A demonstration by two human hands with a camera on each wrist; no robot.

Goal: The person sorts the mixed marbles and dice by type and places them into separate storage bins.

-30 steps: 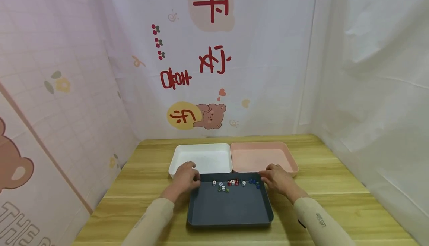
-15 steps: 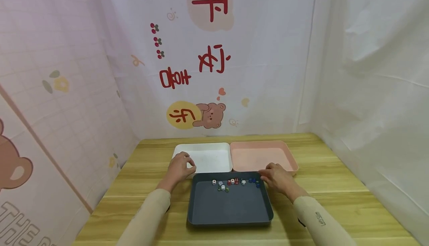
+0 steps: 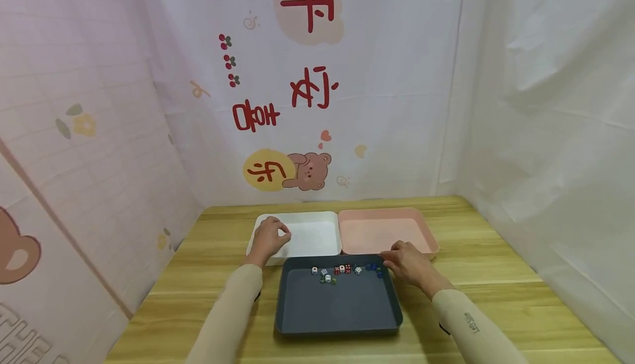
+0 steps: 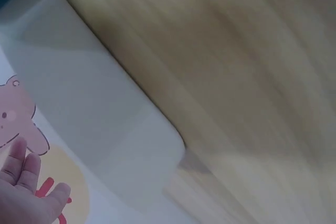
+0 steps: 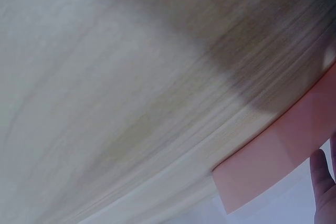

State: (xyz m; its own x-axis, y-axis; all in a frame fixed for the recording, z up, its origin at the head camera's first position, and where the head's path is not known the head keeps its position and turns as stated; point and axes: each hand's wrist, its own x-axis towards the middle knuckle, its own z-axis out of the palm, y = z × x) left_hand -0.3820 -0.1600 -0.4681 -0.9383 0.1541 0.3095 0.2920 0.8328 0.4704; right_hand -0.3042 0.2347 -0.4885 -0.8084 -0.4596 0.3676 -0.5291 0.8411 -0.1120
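My left hand point(image 3: 270, 237) is over the left part of the white tray point(image 3: 312, 231), with bent fingers and the thumb apart. In the left wrist view nothing shows between its fingers point(image 4: 30, 169). By the far right corner of the dark grey tray point(image 3: 337, 311), my right hand point(image 3: 409, 262) has its fingertips at the rim; whether they press on it is hard to tell. Along that tray's far side lie several small dice, among them a white die point(image 3: 328, 279) and a red die point(image 3: 348, 268). Blue pieces point(image 3: 372, 267) and a green piece point(image 3: 334, 281) are there too, too small to make out.
A pink tray point(image 3: 387, 229) stands right of the white one, close beside it, both behind the dark tray. All three are on a wood-grain table point(image 3: 476, 276). A printed cloth point(image 3: 397, 105) hangs behind and along the sides.
My left hand has left the dark tray's left rim and moved away, up over the white tray. My right hand has stayed at the far right corner.
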